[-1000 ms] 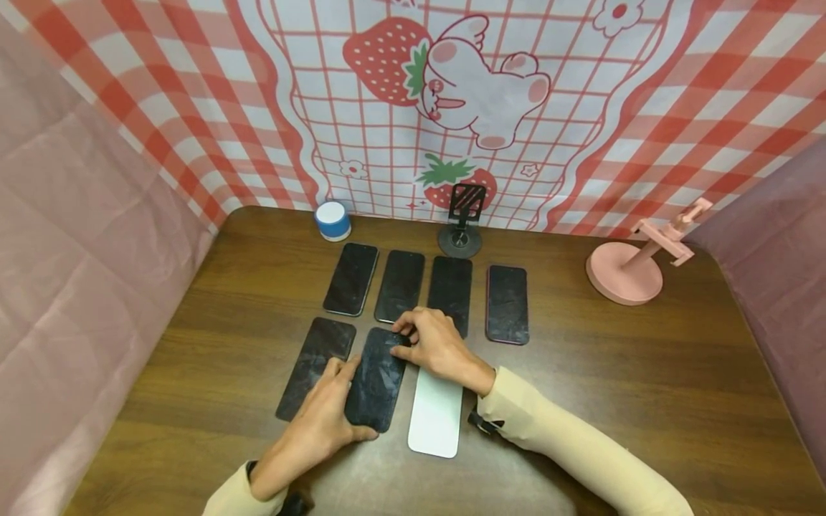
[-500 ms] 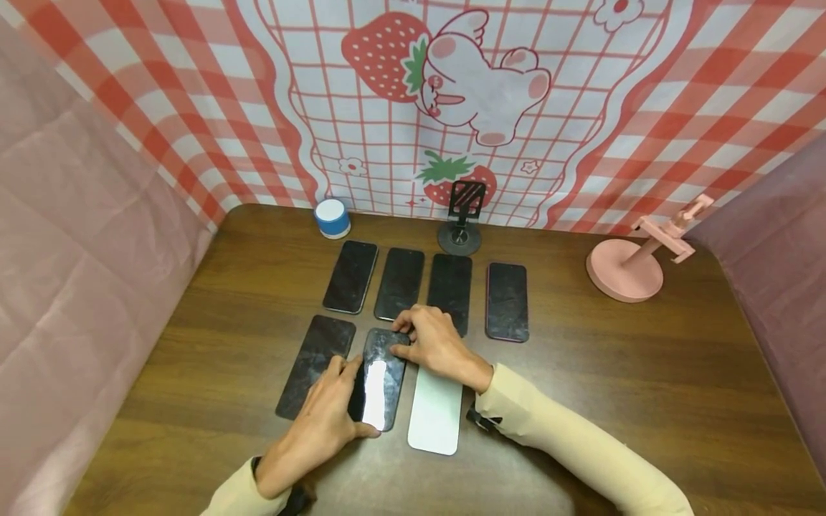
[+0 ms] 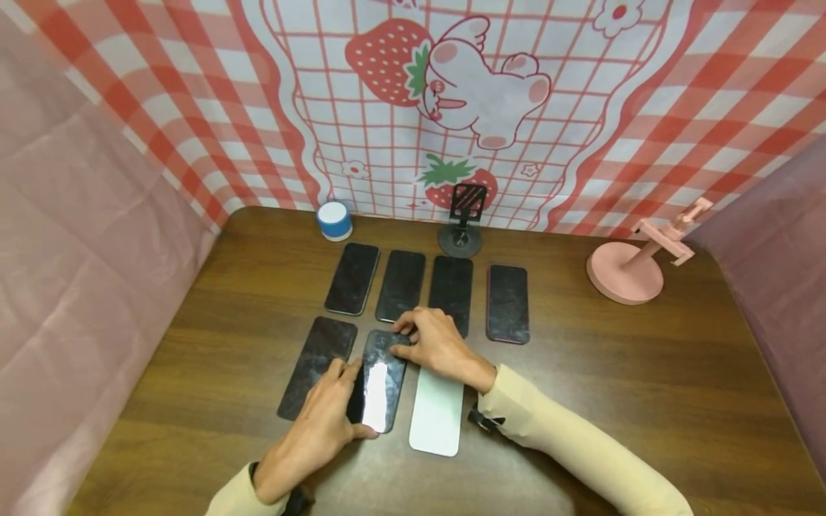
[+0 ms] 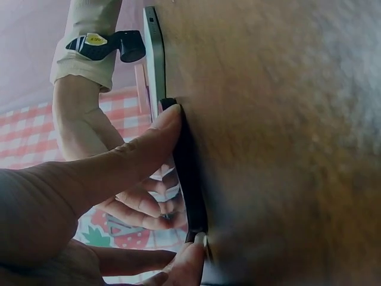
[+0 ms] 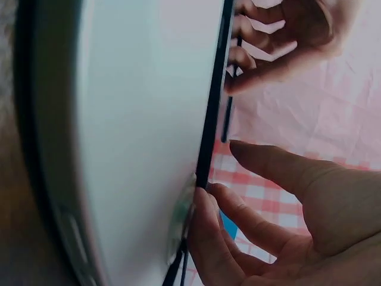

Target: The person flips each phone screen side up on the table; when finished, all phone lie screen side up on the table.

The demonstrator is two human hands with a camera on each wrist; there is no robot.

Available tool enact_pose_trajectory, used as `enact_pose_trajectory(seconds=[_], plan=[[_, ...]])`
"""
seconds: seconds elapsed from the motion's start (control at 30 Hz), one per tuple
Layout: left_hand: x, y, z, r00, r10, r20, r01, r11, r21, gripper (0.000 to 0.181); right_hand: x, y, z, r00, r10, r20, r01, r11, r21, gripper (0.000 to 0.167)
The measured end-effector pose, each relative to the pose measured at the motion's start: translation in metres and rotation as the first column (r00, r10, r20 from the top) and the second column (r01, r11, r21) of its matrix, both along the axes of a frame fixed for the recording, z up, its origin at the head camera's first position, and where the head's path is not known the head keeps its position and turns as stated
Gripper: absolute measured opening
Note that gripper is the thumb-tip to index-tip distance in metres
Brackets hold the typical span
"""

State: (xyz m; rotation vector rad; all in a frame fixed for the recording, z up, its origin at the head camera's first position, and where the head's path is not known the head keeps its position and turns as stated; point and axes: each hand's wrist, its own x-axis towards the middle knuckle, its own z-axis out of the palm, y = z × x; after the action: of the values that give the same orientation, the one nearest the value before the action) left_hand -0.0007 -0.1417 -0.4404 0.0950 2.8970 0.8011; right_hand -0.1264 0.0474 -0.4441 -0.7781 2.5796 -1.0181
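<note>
A black smartphone lies between both hands, a bright reflection on its screen. My left hand grips it, thumb at its bottom edge and fingers along its left side. In the left wrist view, the phone's dark edge runs between thumb and fingers. My right hand holds the top right corner, with fingers at the top edge and the thumb over the screen. Under the right wrist lies a white phone, back up; its camera bump shows in the right wrist view. Another black phone lies left, partly behind my left hand.
Several dark phones lie in a row behind, from a left one to a red-edged one. Further back stand a blue-and-white cylinder, a black phone stand and a pink stand. A checked cloth hangs behind the wooden table.
A bright reflection has come onto the held phone's screen, and its tilt has changed slightly. Both hands keep nearly the same place and hold.
</note>
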Motion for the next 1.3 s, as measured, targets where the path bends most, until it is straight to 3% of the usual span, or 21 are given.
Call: enact_pose_trajectory(seconds=[0.17,0.4,0.67,0.83,1.0,1.3], plan=[[0.002,0.002,0.002,1.0,0.008,-0.02,-0.008,1.0,-0.007,0.109,-0.002,0.011,0.006,0.999,0.035,0.037,-0.033,0.997,-0.07,0.03],[0.003,0.009,0.008,0.996,-0.013,-0.085,0.018,0.998,0.058,0.097,-0.001,0.028,0.013,0.998,0.062,0.026,-0.058,0.991,-0.122,0.035],[0.006,0.026,0.007,0.983,-0.091,-0.158,0.109,0.988,0.108,0.087,0.005,0.047,0.017,1.0,0.013,-0.004,-0.014,0.994,-0.108,0.034],[0.009,0.036,0.003,0.968,-0.166,-0.19,0.186,0.978,0.095,0.083,0.008,0.062,0.016,1.0,-0.02,-0.018,0.018,0.995,-0.098,0.034],[0.01,0.049,0.002,0.961,-0.221,-0.164,0.238,0.966,0.096,0.082,0.01,0.076,0.012,0.999,-0.051,-0.015,0.05,0.994,-0.092,0.032],[0.016,0.07,0.0,0.956,-0.257,-0.139,0.269,0.96,0.079,0.081,0.012,0.094,0.003,0.995,-0.094,-0.013,0.092,0.99,-0.103,0.03]])
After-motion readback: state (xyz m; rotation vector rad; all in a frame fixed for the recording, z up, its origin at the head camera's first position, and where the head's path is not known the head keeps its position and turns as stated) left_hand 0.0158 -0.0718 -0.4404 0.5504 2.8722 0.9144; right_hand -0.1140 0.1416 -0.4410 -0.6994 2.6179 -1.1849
